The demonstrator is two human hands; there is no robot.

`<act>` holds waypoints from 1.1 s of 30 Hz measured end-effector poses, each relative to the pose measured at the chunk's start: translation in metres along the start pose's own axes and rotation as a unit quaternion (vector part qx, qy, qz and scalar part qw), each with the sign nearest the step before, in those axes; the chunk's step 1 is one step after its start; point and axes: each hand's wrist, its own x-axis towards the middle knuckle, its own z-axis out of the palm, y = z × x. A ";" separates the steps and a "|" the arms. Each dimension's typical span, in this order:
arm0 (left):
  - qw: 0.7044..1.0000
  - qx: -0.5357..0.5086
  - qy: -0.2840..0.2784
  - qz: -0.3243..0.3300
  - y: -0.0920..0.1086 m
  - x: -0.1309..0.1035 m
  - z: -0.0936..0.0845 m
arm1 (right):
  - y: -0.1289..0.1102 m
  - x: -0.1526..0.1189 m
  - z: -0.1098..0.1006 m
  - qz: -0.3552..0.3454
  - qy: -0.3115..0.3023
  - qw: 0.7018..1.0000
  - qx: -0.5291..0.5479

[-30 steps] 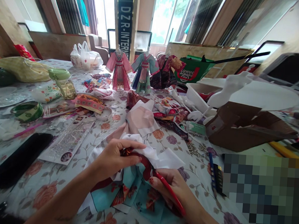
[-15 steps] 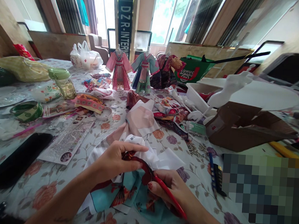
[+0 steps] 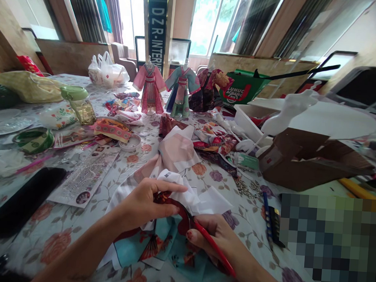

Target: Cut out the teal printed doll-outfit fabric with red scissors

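Observation:
My right hand is closed around the red handles of a pair of scissors, its blades at the edge of the dark red part of a printed fabric. My left hand pinches that printed fabric, with the thumb below and the index finger stretched out above. The fabric is turquoise with fan motifs, dark red and white, and it hangs down in folds between both hands. White cloth lies bunched just beyond the fingers. Most of the scissor blades are hidden by the cloth.
Small dressed doll forms stand at the back. A brown cardboard box and a white mannequin bust are at right. To the left lie a black phone-like slab, a pearl sticker sheet and a tape roll.
Almost nothing differs. The scissors and right hand have shifted very slightly, while the left hand keeps its hold on the fabric.

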 end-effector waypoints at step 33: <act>0.996 -0.088 -0.006 0.034 0.003 0.001 -0.004 | -0.002 -0.010 -0.003 -0.071 0.013 0.996 0.054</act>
